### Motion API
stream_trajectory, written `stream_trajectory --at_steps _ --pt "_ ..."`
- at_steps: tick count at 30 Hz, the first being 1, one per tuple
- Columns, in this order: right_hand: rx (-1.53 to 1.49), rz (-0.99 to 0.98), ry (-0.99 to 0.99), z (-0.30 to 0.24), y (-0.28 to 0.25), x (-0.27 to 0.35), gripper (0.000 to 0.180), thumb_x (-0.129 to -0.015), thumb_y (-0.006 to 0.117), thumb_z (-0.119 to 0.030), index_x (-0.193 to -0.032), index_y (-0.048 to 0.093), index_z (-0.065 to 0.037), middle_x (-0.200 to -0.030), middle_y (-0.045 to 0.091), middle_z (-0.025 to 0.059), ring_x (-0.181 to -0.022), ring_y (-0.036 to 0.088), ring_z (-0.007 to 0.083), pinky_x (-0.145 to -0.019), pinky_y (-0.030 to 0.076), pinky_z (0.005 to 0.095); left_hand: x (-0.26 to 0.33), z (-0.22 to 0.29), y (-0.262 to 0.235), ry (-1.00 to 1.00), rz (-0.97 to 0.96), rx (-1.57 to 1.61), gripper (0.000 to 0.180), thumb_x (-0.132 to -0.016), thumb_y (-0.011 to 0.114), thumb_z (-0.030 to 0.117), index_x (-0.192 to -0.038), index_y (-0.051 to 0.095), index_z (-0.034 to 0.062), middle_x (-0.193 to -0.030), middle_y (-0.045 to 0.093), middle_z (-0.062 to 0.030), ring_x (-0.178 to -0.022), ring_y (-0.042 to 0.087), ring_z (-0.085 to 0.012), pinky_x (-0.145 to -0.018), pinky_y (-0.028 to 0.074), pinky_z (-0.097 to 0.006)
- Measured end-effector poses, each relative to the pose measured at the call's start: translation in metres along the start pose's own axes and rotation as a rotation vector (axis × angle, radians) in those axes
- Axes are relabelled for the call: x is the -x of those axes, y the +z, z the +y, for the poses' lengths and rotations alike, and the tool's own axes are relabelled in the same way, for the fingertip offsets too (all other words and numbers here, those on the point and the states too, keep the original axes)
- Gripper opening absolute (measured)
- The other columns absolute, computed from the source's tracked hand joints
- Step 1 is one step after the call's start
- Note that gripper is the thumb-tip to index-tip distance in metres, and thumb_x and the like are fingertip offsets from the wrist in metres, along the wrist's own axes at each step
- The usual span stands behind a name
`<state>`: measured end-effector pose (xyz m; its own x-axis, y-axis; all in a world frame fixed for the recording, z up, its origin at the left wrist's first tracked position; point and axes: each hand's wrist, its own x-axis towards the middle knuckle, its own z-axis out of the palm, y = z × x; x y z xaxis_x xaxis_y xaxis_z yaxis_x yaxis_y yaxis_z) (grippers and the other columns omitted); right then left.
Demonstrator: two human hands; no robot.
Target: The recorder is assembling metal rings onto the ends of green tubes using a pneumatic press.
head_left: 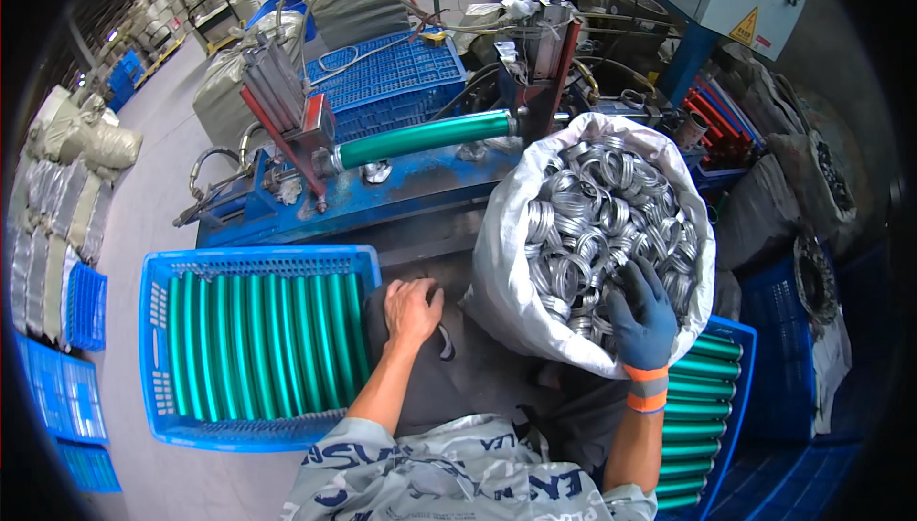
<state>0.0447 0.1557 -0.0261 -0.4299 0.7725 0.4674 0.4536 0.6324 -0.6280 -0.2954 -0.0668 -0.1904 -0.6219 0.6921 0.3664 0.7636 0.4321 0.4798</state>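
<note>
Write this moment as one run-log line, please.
right hand: gloved, in sack of metal rings | left hand: bare, on knee | green tubes: in blue crate

shiny metal rings, woven plastic sack, glossy green tubes

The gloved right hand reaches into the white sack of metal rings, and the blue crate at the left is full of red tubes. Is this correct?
Not quite. The head view shows the tubes in the blue crate are green, not red. The rest holds: the gloved right hand reaches into the white sack of metal rings.
</note>
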Motion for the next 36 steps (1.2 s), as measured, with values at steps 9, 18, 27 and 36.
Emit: stream_trajectory --at_steps 9,18,27,36 --pt "0.002 -0.015 0.006 -0.001 -0.001 -0.001 0.056 -0.095 0.091 -0.021 -0.145 0.079 0.001 -0.154 0.074 0.0260 -0.134 0.076 0.0443 -0.114 0.061 0.0488 0.000 0.000 0.000 -0.038 -0.037 -0.001 0.025 -0.099 0.084 0.026 -0.112 0.086 0.0055 -0.109 0.087 -0.0150 -0.108 0.081 -0.0348 -0.112 0.051 -0.048" --pt "0.010 -0.032 -0.005 -0.004 -0.005 -0.005 0.055 -0.096 0.089 -0.020 -0.146 0.078 0.001 -0.154 0.075 0.0255 -0.137 0.075 0.0447 -0.116 0.059 0.0489 -0.191 0.037 -0.008 0.184 0.250 0.280 0.044 -0.098 0.086 0.019 -0.137 0.074 -0.0004 -0.143 0.075 -0.0235 -0.134 0.072 -0.0450 -0.118 0.056 -0.050" --pt "0.045 0.039 -0.118 -0.010 -0.009 -0.010 0.058 -0.093 0.093 -0.027 -0.144 0.080 -0.002 -0.150 0.077 0.0231 -0.129 0.077 0.0451 -0.111 0.062 0.0515 -0.319 -0.041 0.030 0.088 0.110 -0.560 0.070 -0.093 0.083 0.014 -0.161 0.064 0.0101 -0.161 0.063 -0.0202 -0.159 0.052 -0.0423 -0.130 0.039 -0.068" --pt "0.039 0.013 -0.062 -0.007 -0.019 -0.009 0.057 -0.095 0.091 -0.033 -0.142 0.081 -0.003 -0.149 0.077 0.0239 -0.128 0.078 0.0457 -0.111 0.062 0.0518 -0.304 -0.007 -0.041 0.161 0.215 -0.288 0.063 -0.087 0.089 0.018 -0.144 0.067 0.0045 -0.137 0.070 -0.0220 -0.132 0.068 -0.0457 -0.114 0.055 -0.059"
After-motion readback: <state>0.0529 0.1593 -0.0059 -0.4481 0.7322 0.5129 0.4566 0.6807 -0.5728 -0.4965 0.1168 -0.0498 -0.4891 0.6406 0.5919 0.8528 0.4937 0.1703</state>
